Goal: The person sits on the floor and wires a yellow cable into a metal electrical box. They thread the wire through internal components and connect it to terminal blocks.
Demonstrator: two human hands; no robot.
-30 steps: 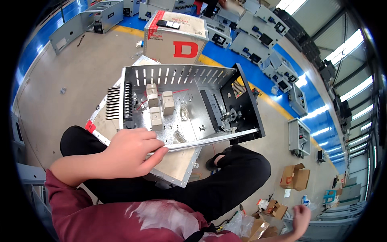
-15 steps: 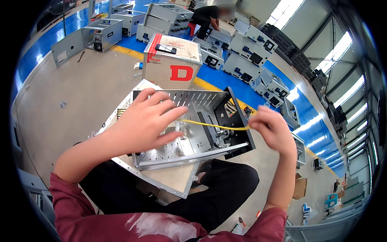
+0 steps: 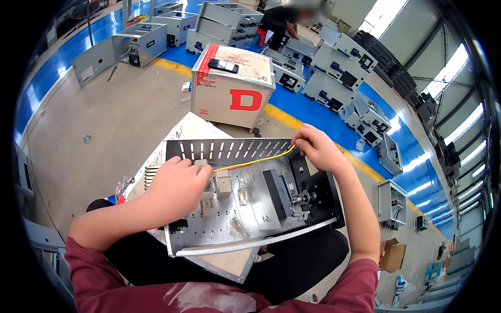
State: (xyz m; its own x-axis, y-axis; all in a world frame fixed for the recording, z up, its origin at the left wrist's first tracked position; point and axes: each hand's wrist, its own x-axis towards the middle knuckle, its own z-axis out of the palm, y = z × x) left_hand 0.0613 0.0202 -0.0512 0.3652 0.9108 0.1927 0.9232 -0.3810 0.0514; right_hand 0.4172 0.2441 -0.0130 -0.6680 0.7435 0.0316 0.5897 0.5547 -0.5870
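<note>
Left hand [image 3: 180, 185] dropped lower onto one metal chassis [image 3: 245, 208]; both hands, right hand [image 3: 315, 148] too, pinch one yellow wire [image 3: 255, 160].

My head view, bright daylight from roof skylights [image 3: 459, 130] at right, glare on metal chassis [image 3: 245, 208], soft shadows, strong fisheye bending, black vignette rim, distant figure blurred.

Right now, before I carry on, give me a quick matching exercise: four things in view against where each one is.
Things:
1 left hand
2 right hand
3 yellow wire
4 black phone

Places:
A on top of the box with the red letter
B stretched between both hands
C at the slotted wall's far right end
D over the small blocks inside the metal chassis

Pairs: 1-D, 2-C, 3-B, 4-A
</note>
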